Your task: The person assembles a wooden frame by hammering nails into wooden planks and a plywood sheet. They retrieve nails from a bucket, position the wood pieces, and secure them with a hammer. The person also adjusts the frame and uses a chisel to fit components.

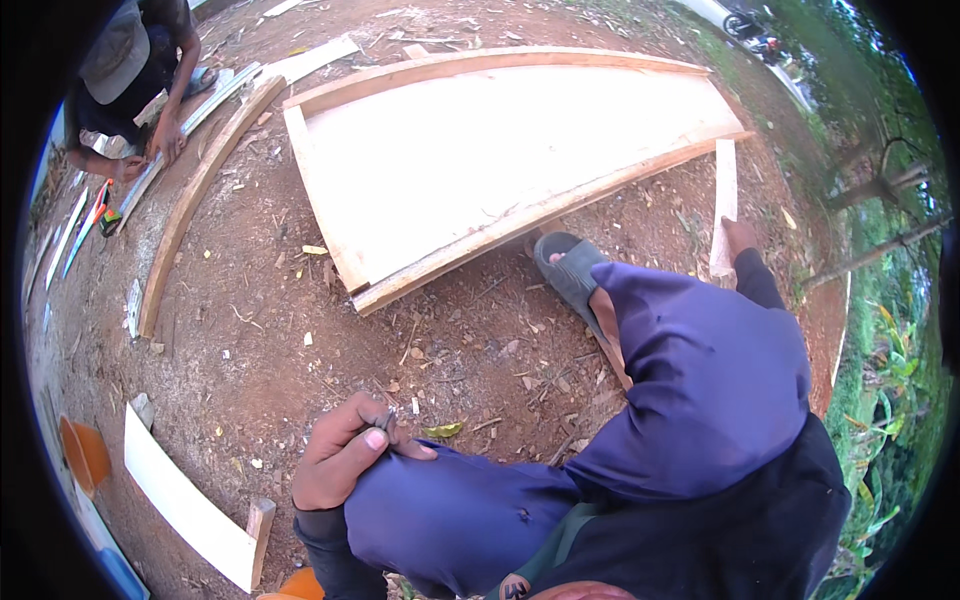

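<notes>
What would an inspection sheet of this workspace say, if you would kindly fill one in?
Surface: brown soil strewn with wood chips.
Job's things: wood-edged panel at upper centre; wooden strip near its right corner.
Clutter: wooden beam left of the panel; white board and orange container at lower left.
Hands: right hand holds the wooden strip; left hand rests at the purple trousers, any small item in it unclear.
Cables: nothing seen.
Surroundings: crouching co-worker at upper left, motorcycle at upper right, green plants at right.

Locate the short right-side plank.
Head view, right side: short plank at the right hand, upper end just below the right corner of the wood-framed panel.
</notes>
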Action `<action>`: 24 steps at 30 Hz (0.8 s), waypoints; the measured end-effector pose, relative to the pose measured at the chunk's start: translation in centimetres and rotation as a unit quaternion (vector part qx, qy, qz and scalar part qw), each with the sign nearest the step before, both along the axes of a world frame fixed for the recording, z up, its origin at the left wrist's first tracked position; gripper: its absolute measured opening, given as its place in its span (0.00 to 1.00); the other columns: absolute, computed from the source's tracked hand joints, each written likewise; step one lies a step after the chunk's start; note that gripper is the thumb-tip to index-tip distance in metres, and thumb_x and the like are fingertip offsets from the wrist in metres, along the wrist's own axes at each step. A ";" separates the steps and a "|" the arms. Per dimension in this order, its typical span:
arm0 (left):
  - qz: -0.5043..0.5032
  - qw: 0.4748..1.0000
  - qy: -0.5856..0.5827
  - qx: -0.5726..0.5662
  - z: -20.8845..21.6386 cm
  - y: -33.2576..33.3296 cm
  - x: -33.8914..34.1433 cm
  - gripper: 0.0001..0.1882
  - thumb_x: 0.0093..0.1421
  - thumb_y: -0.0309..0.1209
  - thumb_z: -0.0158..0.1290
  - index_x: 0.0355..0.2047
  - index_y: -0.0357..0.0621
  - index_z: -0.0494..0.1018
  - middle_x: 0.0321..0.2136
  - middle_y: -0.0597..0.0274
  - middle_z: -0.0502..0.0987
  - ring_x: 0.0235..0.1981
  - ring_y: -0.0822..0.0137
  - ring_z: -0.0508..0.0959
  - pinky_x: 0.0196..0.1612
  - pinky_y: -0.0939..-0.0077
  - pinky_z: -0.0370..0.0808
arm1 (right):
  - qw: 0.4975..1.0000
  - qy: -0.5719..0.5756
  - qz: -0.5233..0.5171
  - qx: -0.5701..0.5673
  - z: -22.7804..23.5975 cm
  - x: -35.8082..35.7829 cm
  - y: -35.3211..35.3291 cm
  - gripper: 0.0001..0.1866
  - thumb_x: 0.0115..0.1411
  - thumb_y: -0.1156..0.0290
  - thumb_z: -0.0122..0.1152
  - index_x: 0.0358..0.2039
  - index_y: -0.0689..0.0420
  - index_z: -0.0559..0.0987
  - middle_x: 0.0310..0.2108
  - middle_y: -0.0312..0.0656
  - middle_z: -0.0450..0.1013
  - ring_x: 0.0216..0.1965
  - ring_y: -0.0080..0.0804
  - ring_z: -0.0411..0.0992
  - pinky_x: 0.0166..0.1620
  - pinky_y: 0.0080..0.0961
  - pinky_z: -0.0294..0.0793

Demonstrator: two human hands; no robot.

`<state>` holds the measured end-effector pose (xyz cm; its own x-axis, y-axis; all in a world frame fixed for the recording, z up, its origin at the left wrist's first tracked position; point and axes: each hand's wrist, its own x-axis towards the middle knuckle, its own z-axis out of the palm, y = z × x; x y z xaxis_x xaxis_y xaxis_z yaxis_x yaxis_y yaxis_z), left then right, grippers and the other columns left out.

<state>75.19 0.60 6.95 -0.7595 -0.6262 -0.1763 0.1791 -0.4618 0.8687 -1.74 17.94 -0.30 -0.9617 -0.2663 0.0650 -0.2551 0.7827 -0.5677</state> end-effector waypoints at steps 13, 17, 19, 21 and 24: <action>0.404 0.883 -0.183 0.153 -12.0 6.2 3.1 0.10 0.65 0.33 0.50 0.33 0.38 0.68 0.22 0.54 0.74 0.21 0.65 0.73 0.28 0.76 0.72 | 0.928 0.076 0.352 0.094 -4.3 -6.7 -26.1 0.17 0.61 0.63 0.61 0.41 0.66 0.80 0.36 0.59 0.79 0.41 0.53 0.78 0.44 0.42 0.74; 0.489 0.811 -0.236 0.220 -11.1 12.2 -1.7 0.10 0.65 0.33 0.50 0.33 0.38 0.68 0.22 0.54 0.74 0.21 0.65 0.73 0.28 0.76 0.72 | 0.908 0.137 0.375 0.124 -9.9 -10.1 -29.8 0.15 0.61 0.64 0.59 0.40 0.65 0.77 0.37 0.60 0.77 0.43 0.60 0.75 0.45 0.48 0.73; 0.511 0.780 -0.260 0.250 -9.5 14.5 -3.9 0.10 0.65 0.33 0.50 0.33 0.38 0.68 0.22 0.54 0.74 0.21 0.65 0.74 0.28 0.75 0.72 | 0.918 0.118 0.357 0.128 -11.5 -9.5 -30.6 0.15 0.63 0.65 0.57 0.42 0.66 0.75 0.38 0.62 0.76 0.43 0.63 0.74 0.45 0.51 0.72; 0.513 0.760 -0.275 0.288 -9.1 16.9 -5.6 0.10 0.65 0.33 0.50 0.33 0.37 0.68 0.22 0.54 0.74 0.21 0.65 0.74 0.28 0.75 0.72 | 0.925 0.067 0.354 0.120 -10.1 -7.4 -30.5 0.16 0.64 0.66 0.55 0.44 0.67 0.74 0.40 0.63 0.75 0.44 0.64 0.74 0.46 0.51 0.71; 0.501 0.749 -0.291 0.321 -7.7 18.6 -7.5 0.10 0.65 0.33 0.50 0.34 0.37 0.68 0.22 0.54 0.74 0.21 0.65 0.74 0.28 0.75 0.72 | 0.918 0.030 0.386 0.080 -10.7 -8.5 -30.4 0.17 0.66 0.68 0.52 0.48 0.68 0.71 0.44 0.64 0.74 0.47 0.63 0.73 0.49 0.47 0.70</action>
<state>67.65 19.15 -0.77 0.3574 -0.4751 -0.8041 0.3925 -0.7048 0.5909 -10.20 -12.46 -10.95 -0.4780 -0.8783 0.0123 -0.7963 0.4273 -0.4281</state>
